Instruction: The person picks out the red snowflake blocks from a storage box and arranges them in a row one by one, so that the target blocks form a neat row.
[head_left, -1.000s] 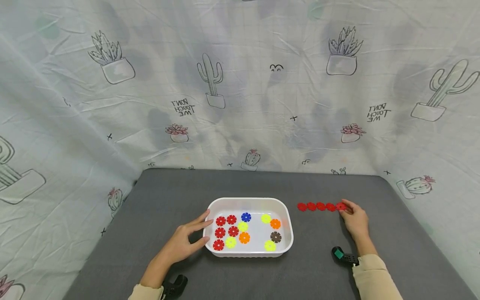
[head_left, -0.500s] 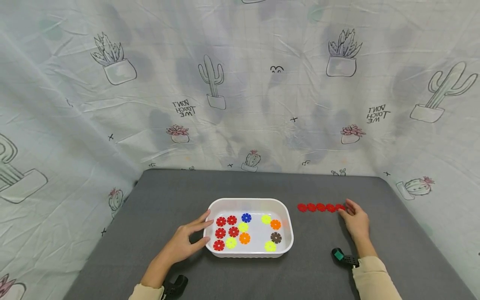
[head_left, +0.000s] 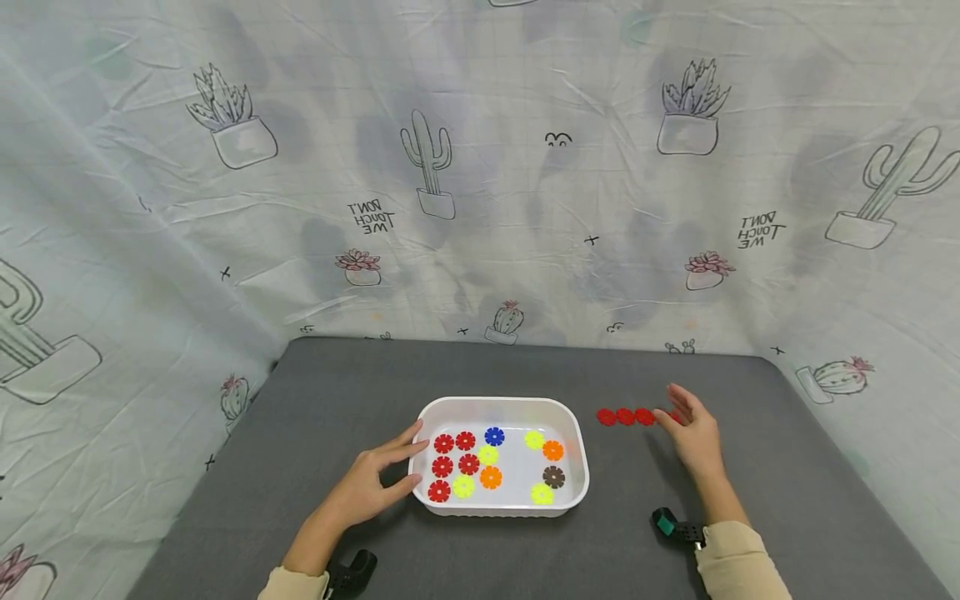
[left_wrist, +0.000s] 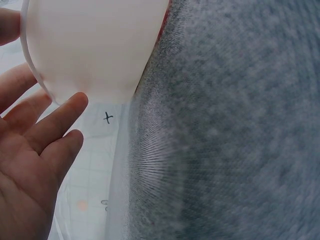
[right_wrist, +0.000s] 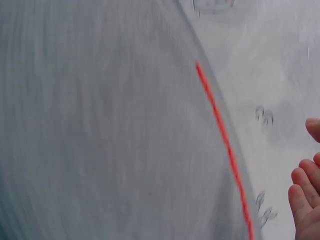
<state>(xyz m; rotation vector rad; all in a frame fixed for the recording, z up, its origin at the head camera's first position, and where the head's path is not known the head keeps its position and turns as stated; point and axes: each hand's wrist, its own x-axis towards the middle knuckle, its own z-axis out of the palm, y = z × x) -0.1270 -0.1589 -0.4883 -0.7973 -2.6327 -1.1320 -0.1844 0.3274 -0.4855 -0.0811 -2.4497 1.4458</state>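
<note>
A white tray (head_left: 498,508) holds flat, notched snowflake discs in red, yellow, orange, blue and brown. My left hand (head_left: 371,482) rests on its left rim, with thumb and fingertips lapping over the edge. In the left wrist view, one fingertip of the left hand (left_wrist: 37,145) lies against the outer wall of the tray (left_wrist: 95,50). To the right of the tray, red snowflake discs (head_left: 626,417) form a straight row on the table. Above the right end of this row is my right hand (head_left: 693,433), its fingers loosely extended and hiding part of the discs.
Grey cloth covers the table (head_left: 337,383). A pale curtain (head_left: 480,192) printed with cacti hangs behind it and along the sides. Each wrist wears a black camera, such as the right one (head_left: 675,527).
My right hand has let go of the end disc, lifted, and moved left over the row. My left hand has stayed on the tray's rim.
</note>
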